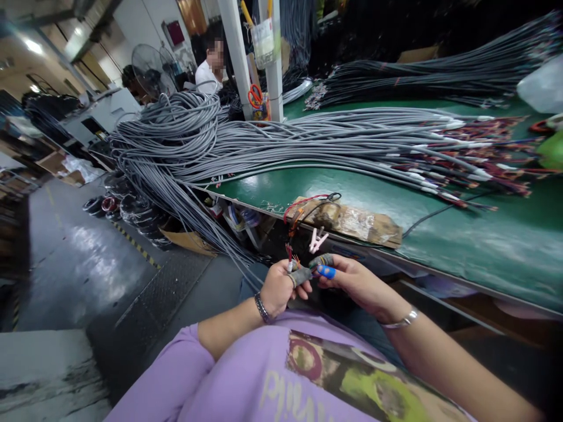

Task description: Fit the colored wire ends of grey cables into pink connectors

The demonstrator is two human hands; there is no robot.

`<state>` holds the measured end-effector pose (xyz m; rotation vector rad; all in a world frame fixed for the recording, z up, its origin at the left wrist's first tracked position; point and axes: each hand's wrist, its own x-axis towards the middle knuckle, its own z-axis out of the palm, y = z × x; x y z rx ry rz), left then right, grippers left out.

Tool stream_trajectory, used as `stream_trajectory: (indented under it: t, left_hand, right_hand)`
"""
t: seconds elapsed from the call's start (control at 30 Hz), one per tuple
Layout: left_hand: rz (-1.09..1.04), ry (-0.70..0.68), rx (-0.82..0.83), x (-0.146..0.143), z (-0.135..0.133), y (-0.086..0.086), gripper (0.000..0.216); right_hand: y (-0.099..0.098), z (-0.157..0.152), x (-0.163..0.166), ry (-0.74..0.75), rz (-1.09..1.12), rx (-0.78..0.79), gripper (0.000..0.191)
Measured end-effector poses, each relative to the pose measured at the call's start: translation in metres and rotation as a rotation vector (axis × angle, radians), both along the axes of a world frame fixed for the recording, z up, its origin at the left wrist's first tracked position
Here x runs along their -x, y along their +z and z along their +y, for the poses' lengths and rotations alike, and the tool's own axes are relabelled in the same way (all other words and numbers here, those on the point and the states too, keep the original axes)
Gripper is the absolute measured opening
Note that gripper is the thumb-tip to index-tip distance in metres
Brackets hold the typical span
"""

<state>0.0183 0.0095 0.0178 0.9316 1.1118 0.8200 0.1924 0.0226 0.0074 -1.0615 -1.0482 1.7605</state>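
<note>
Workshop bench: a green bench top [272,187] is seen just beyond the hands, its edge slanting down to the right.
Thin wires: orange and other strands [296,260] are held at the left hand, poking up beside the thumb, near a white band [289,266].
Left hand [278,288]: curled closed around the wires, the thumb laid across in a grey cover.
Right hand [347,274]: thumb and forefinger drawn together in a pinch at the left thumb's tip; whether a strand is gripped cannot be told. A blue wrap [326,271] is worn on one digit.
Pink clip [316,240]: placed just above the hands, at the bench edge.
Taped wooden block [387,230]: set beyond the clip, with a red lead [287,214] looped at its left end.
Grey cables [308,140]: heaped farther beyond, white-banded ends fanned to the right.
Background: a seated co-worker [206,75] and a fan [147,67] are seen far off, beyond the left hand.
</note>
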Motion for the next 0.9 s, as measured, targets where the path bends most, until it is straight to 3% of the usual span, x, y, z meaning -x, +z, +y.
stream_trajectory:
  t: [0.2, 0.53, 0.9]
  left_hand:
    - [0.037, -0.147, -0.014, -0.001, -0.001, -0.004, 0.035]
    - [-0.136, 0.177, 0.005, 0.002, 0.003, -0.007, 0.029]
    - [-0.054, 0.135, -0.011, -0.001, -0.001, -0.008, 0.024]
  right_hand:
    - [0.006, -0.003, 0.016, -0.055, -0.081, -0.097, 0.035]
    - [-0.003, -0.003, 0.017, -0.112, -0.141, -0.127, 0.036]
    - [0.012, 0.002, 0.026, -0.063, -0.186, -0.157, 0.042]
